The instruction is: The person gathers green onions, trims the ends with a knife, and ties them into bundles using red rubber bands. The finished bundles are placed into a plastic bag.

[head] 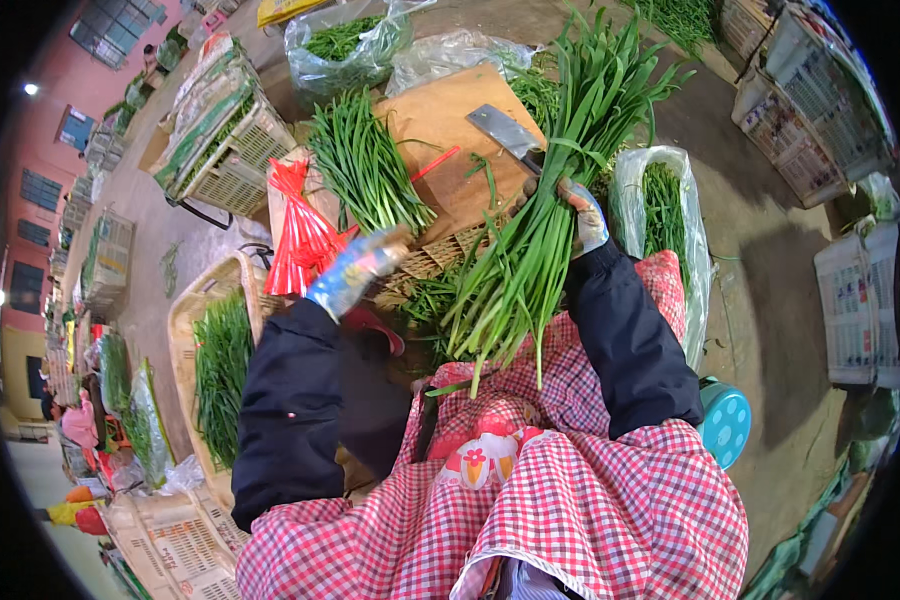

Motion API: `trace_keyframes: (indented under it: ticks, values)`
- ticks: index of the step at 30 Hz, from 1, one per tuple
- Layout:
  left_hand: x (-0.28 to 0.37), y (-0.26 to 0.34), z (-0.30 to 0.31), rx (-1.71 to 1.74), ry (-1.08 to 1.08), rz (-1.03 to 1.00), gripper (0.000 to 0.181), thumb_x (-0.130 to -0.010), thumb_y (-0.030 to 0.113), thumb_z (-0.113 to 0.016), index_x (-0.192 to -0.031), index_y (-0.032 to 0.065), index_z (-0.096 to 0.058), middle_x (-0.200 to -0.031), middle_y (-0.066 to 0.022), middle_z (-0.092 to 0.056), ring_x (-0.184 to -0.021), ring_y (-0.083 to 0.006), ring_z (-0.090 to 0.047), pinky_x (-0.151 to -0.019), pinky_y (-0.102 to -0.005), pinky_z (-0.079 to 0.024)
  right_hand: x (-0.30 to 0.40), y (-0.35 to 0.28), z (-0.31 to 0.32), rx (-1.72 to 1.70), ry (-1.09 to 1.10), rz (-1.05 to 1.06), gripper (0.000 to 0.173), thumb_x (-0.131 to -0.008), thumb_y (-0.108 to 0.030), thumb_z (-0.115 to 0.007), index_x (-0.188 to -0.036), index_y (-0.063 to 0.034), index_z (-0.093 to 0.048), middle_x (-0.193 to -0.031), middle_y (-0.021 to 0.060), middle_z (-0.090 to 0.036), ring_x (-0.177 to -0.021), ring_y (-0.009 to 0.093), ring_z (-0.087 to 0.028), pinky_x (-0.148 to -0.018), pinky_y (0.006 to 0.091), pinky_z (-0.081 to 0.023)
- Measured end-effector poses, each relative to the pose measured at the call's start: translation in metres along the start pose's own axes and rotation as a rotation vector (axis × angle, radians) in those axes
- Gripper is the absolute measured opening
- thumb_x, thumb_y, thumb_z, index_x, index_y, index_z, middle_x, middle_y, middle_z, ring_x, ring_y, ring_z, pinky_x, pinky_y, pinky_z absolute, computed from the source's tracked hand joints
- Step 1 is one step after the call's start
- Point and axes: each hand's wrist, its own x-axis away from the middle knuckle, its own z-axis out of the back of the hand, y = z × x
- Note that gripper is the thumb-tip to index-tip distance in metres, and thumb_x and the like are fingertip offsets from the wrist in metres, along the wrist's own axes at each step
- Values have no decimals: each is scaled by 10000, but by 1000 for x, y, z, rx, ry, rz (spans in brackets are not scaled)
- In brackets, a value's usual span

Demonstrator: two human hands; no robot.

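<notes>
My right hand (pixel 583 216), in a patterned glove with bare fingertips, grips a large bunch of long flat green leaves, likely garlic chives (pixel 540 217). The stem ends hang over my checked apron; the leafy tops point away from me. My left hand (pixel 364 262), gloved and motion-blurred, is beside a bundle of red plastic ties (pixel 300 240) and the stem ends of another bunch of chives (pixel 367 165); whether it holds anything is unclear. That bunch lies on the left of a wooden board (pixel 420 112). A cleaver (pixel 506 133) rests on the board, its handle partly behind the held bunch.
Loose greens (pixel 435 304) lie below the board. A basket of chives (pixel 225 367) stands left, a plastic-lined container of greens (pixel 664 202) right. A teal round stool (pixel 724 424) is by my right side. Stacked crates (pixel 802 105) line the right; another crate (pixel 240 161) stands upper left.
</notes>
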Motion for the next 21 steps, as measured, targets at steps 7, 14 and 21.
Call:
trace_keyframes:
  ticks: [7,14,21]
  values:
    - [-57,-88,-48,315,-144,-10,608,-868,326,-498,-1327,6,-262,-1318,-81,-349,-1207,-158,-321,-1008,-274,-220,-43,2,2,-49,-107,-139,562,-791,-278,-596,-1263,-94,-351,-952,122,-522,-878,312,-550,-790,467,-454]
    - [-68,-119,-61,981,-176,-30,490,-926,271,-372,-1308,-20,-276,-1302,-71,-383,-1201,-157,-355,-1013,-276,-249,-112,4,32,198,87,-341,637,-761,-247,-597,-1277,-17,-302,-964,123,-550,-864,267,-579,-759,406,-484]
    - [-103,-134,-83,1090,221,184,338,-888,253,-478,-1149,40,-495,-1112,-32,-533,-1015,-127,-494,-920,-260,-346,-163,16,47,703,469,-314,454,-802,-355,-580,-1134,-57,-499,-1016,52,-583,-857,150,-580,-733,292,-477]
